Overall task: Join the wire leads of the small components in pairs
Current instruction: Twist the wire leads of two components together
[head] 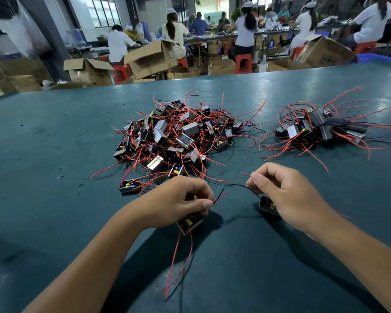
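On the dark teal desk [54, 143] both bare hands work close to the near edge of a large heap of small boxed components [174, 134], each trailing thin red and black wire leads. The left hand [178, 202] has its fingers [207, 203] curled, thumb and forefinger pinching a short red lead [220, 196] together with a black one that ends in a bare tip just above it; under the palm sits one component [190, 223], a small black-framed block with a yellow part showing, and its other long red leads [178, 260] hang down toward the viewer across the desk. The right hand [287, 195] has its fingers pressed together as well, thumb and forefinger nipping another red lead [246, 175] whose end sticks out to the left. Below that hand rests a second component [266, 205], partly covered by the palm, and from it a black lead [244, 187] arcs up and left toward the bare tip held near the left hand; whether the two ends touch is too fine to tell. Further right on the desk lies a smaller, separate heap of components [321, 127] with leads splayed outward, well apart from the big one. Beyond the far edge of the desk stand open cardboard boxes [151, 57], red plastic stools [243, 63] and several seated workers [246, 30] in white tops at long benches.
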A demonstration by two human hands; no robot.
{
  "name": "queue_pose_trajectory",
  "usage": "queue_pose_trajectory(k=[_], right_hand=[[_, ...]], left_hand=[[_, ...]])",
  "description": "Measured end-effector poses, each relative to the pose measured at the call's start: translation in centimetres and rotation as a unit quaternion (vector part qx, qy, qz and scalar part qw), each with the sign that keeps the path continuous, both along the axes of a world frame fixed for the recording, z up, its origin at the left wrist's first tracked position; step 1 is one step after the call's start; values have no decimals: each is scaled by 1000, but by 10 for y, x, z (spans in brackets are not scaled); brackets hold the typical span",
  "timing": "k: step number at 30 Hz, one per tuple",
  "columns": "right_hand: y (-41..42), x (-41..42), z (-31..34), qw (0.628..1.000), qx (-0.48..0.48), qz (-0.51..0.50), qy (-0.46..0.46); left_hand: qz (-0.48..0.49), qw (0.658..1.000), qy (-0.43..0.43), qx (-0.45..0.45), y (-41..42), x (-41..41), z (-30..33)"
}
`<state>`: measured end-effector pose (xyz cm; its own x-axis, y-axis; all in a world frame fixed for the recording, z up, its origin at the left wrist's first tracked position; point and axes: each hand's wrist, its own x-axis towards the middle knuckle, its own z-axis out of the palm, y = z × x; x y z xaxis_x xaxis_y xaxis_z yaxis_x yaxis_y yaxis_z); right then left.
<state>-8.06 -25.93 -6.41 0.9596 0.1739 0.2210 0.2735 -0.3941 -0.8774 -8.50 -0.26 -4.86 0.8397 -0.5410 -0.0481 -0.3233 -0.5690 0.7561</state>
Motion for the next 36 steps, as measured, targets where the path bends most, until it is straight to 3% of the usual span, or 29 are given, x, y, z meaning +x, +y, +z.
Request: queue_pose_trajectory(k=[7, 17, 36], right_hand=[[5, -1, 0, 996, 69, 7, 52], [15, -8, -2, 997, 59, 5, 55], [23, -7, -14, 989, 98, -21, 106]], left_hand=[[27, 998, 40, -28, -8, -3, -3], [44, 999, -22, -11, -14, -2, -10], [79, 996, -30, -29, -25, -7, -11]])
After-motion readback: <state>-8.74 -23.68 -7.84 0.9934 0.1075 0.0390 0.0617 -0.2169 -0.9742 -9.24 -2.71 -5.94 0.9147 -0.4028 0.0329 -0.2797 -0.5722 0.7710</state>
